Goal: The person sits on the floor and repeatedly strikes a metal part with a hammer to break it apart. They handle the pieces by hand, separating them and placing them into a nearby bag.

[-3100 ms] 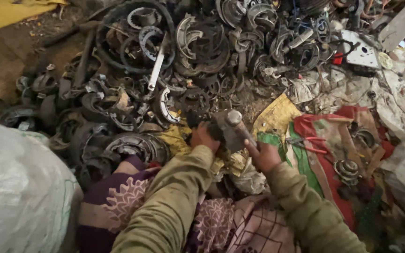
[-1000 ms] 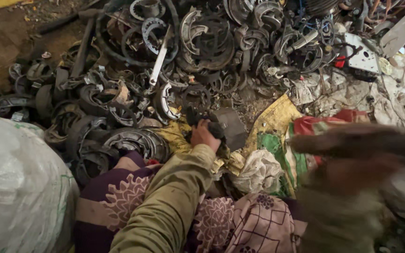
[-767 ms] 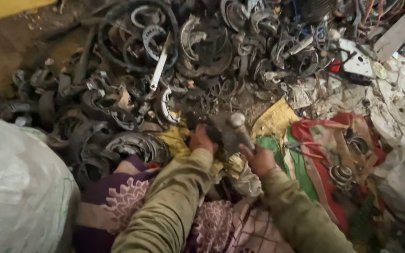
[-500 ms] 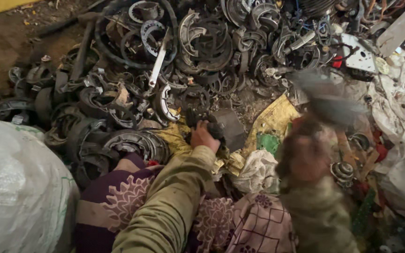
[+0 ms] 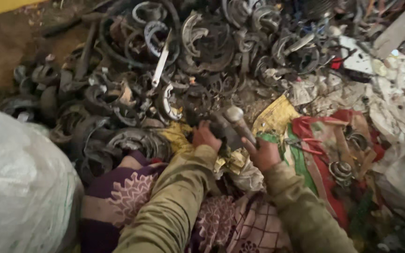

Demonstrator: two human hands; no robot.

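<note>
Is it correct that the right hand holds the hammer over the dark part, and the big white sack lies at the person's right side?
Not quite. In the head view the right hand does hold the hammer, but the white sack lies at the person's left side.

Scrap metal pile [image 5: 202, 61] fills upper centre of frame, packed tight, no gaps. Bare dirt floor [image 5: 10, 47] open at upper left. White sack [image 5: 19, 187] blocks lower left. Rags and cloth heap [image 5: 343, 140] clutter right side. Hammer [image 5: 240, 124] stands between both hands at centre.
</note>
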